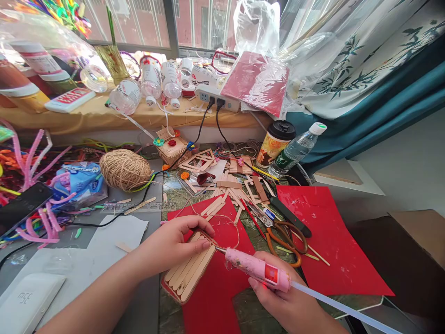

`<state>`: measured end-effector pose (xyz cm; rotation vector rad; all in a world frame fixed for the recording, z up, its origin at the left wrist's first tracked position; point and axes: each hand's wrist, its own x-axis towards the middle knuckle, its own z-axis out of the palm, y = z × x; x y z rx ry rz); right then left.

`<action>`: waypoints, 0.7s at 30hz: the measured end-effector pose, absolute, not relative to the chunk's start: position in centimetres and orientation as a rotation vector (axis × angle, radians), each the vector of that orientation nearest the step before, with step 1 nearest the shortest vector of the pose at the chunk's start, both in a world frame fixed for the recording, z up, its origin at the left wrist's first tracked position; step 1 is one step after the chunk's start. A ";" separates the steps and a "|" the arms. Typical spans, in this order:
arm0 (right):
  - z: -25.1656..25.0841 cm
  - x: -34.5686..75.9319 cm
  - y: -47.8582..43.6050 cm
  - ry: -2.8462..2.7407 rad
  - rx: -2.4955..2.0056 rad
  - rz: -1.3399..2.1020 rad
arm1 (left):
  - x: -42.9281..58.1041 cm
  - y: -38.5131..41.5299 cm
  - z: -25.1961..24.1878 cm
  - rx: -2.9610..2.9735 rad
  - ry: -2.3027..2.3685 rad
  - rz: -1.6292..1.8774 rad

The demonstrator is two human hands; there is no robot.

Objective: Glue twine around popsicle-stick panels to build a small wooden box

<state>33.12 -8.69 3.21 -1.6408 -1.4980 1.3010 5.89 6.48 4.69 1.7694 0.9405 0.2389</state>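
My left hand (186, 241) grips the upper end of a small popsicle-stick panel (191, 273), thumb on top of the sticks and fingers curled over the far edge. Several sticks lie side by side on it, and twine runs around its reddish border. In my right hand (278, 292) is a pink hot glue gun (255, 269), with a long translucent glue stick (340, 306) coming out of its back. The metal nozzle meets the panel's right edge, close to my left thumb. Red sheet (208, 311) lies under the panel.
Scissors (288, 236) and a black-handled knife (290, 215) lie right of the panel. Beyond are loose popsicle sticks (229, 185), a twine ball (125, 169), a coffee cup (274, 144) and a water bottle (295, 150). Cables drop from a power strip (217, 99). A power bank (31, 301) sits left.
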 end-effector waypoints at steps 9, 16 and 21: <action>3.7 33.0 -8.6 -1.515 -1.666 1.290 | 5.9 6.4 4.6 1.767 0.953 0.239; 3.9 32.8 -8.5 -1.505 -1.677 1.273 | 5.8 6.5 4.4 1.774 0.951 0.240; 3.8 32.7 -8.6 -1.493 -1.675 1.258 | 5.9 6.5 4.5 1.771 0.948 0.238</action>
